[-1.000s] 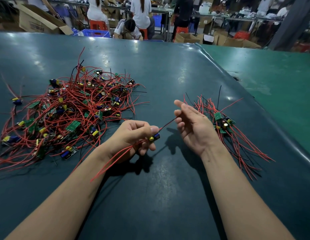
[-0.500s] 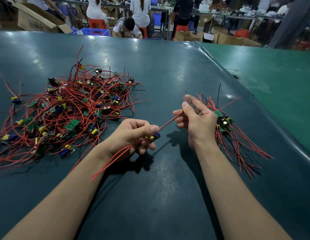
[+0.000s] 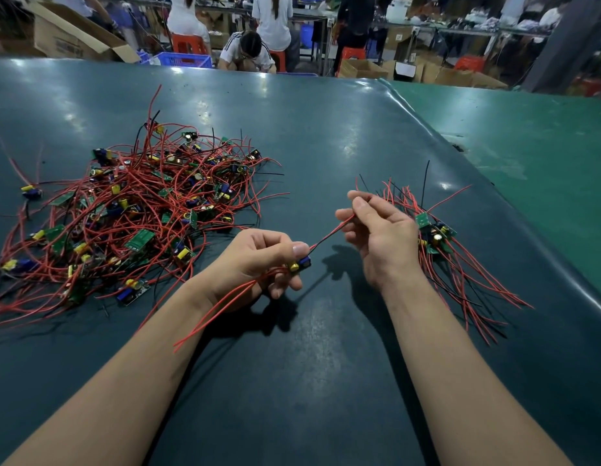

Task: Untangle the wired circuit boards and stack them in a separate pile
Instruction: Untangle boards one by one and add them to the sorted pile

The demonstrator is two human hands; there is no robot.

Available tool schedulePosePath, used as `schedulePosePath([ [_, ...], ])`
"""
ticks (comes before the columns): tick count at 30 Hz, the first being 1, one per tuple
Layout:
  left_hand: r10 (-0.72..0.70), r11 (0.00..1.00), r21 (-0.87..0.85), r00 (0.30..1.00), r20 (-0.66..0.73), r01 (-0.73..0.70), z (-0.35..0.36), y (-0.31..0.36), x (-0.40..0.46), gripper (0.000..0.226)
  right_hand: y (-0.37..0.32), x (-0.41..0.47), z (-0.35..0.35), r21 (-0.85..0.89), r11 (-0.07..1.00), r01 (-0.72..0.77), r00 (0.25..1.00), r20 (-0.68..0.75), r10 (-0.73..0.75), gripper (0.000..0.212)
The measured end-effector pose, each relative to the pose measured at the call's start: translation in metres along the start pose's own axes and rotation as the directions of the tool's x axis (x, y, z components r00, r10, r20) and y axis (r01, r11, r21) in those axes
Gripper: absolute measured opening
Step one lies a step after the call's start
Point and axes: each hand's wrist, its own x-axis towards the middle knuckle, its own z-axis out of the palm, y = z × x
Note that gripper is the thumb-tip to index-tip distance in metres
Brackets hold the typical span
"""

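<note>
While L hand (image 3: pixel 258 260) grips board (image 3: pixel 300 263), R hand (image 3: pixel 379 237) pinches wire (image 3: pixel 329 234) (taut).

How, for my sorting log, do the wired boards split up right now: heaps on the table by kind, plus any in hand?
Tangled heap: 1
Sorted pile: 1
Held board, gripped by the left hand, its red wire pinched by the right hand: 1
Total: 3
Boards inside each heap overlap too much to count.

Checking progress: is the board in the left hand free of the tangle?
Free. The board in the left hand lies clear of the tangled heap; the right hand pinches its wire.
</note>
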Motion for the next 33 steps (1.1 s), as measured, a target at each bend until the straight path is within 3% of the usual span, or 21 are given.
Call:
schedulePosePath([
  [2,-0.003,1.000,0.005,1.000,0.007,0.003,0.000,0.001,-0.001,0.024,0.002,-0.002,0.001,-0.270,0.945,0.182,0.981,-0.009,-0.192,0.017],
  [4,0.001,1.000,0.005,1.000,0.005,-0.001,0.001,0.001,-0.001,0.022,0.003,-0.003,0.003,-0.332,0.920,0.210,0.972,-0.031,-0.233,0.014],
  [6,0.026,1.000,-0.016,0.999,-0.035,-0.027,0.002,0.000,-0.001,0.022,0.000,-0.005,0.006,-0.127,0.991,0.029,0.999,-0.034,-0.034,0.011],
  [7,0.045,0.998,-0.028,0.997,-0.070,-0.047,0.003,0.000,0.000,0.023,-0.001,-0.005,0.007,-0.044,0.993,-0.111,0.994,0.014,0.112,0.024],
  [9,0.077,0.995,-0.049,0.990,-0.122,-0.084,0.004,-0.002,0.001,0.026,-0.003,-0.010,0.006,-0.158,0.931,-0.329,0.921,0.162,0.353,0.049],
  [12,0.083,0.995,-0.050,0.987,-0.138,-0.091,0.005,-0.001,0.001,0.023,0.000,-0.022,0.010,-0.312,0.887,-0.342,0.821,0.361,0.443,0.026],
  [14,0.070,0.997,-0.032,0.989,-0.133,-0.075,0.005,-0.001,0.001,0.023,0.002,-0.024,0.012,-0.267,0.913,-0.308,0.836,0.382,0.394,0.018],
  [18,0.046,0.999,-0.001,0.994,-0.102,-0.046,0.005,0.000,0.001,0.021,0.001,-0.018,0.010,-0.197,0.945,-0.260,0.903,0.298,0.310,0.014],
  [22,0.026,1.000,0.012,0.998,-0.057,-0.025,0.003,0.001,0.000,0.026,0.000,-0.013,0.006,-0.203,0.975,-0.092,0.980,0.154,0.124,0.015],
  [29,-0.026,1.000,0.012,1.000,0.018,0.026,0.005,0.004,-0.006,0.024,-0.003,-0.001,-0.003,-0.084,0.996,0.037,0.988,-0.149,-0.049,0.022],
  [33,0.000,0.972,-0.235,1.000,0.018,0.004,0.006,0.005,-0.006,0.013,-0.004,0.004,-0.005,0.074,0.997,-0.001,0.972,-0.234,0.018,0.027],
])
